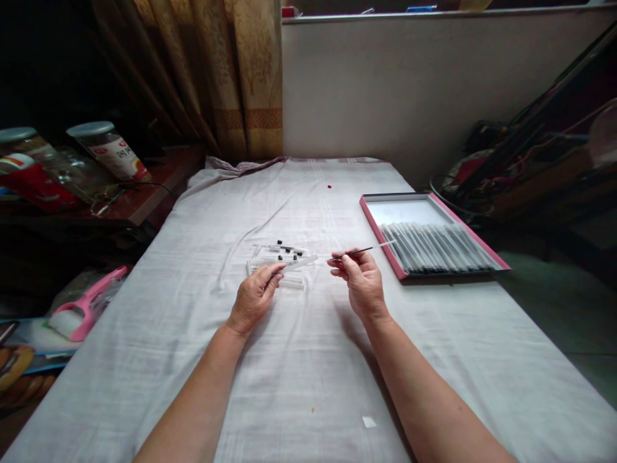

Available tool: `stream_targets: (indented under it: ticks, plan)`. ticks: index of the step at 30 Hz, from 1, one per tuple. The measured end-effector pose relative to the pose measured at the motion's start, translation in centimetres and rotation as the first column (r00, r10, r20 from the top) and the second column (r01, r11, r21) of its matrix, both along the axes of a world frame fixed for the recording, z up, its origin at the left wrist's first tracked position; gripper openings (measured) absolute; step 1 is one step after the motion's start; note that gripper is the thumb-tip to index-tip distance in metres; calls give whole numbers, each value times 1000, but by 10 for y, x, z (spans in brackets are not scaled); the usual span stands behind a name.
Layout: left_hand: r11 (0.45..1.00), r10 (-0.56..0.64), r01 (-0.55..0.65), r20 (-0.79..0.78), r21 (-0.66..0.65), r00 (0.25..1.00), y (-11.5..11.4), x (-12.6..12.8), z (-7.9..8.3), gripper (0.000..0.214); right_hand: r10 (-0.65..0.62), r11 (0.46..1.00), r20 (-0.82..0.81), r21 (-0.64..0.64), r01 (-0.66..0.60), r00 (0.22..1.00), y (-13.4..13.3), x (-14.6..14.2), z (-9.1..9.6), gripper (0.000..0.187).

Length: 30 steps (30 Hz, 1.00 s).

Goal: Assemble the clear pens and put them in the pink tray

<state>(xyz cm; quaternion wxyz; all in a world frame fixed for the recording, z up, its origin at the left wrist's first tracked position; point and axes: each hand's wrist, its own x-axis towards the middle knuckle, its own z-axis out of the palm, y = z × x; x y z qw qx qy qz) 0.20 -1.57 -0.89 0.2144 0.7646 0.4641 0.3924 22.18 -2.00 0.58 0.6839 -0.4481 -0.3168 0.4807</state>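
Between the fingers of my left hand (255, 294) is a clear pen barrel (303, 262), pointing right. My right hand (362, 283) pinches a thin pen refill (360, 251), dark along its middle and whitish at the far end; its tip faces the barrel, with a small gap between them. Behind my left hand lie loose clear pen parts (292, 281) and several small black plugs (288, 251). To the right, a pink-edged box lid or tray (378, 235) holds a row of clear pens with dark refills (434, 249).
A whitish cloth (289, 379) covers the table. On it are a tiny red piece (330, 186) and a white scrap (369, 422). Jars (116, 151) stand on a wooden side table at left, above a pink-handled roller (91, 305). A curtain (250, 77) hangs behind.
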Motion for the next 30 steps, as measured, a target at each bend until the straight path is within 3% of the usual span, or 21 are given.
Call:
stream_targets:
  ticks: [7, 17, 30]
  plan:
    - [999, -49, 50, 45, -17, 998, -5, 7, -1, 27, 11, 999, 46, 48, -13, 999, -5, -5, 2, 27]
    - [998, -49, 49, 25, -25, 999, -8, 11, 0, 25, 31, 999, -38, 44, -30, 999, -6, -5, 6, 26]
    - [993, -26, 39, 117, -110, 993, -10, 14, -2, 25, 35, 999, 48, 19, -36, 998, -7, -7, 6, 28]
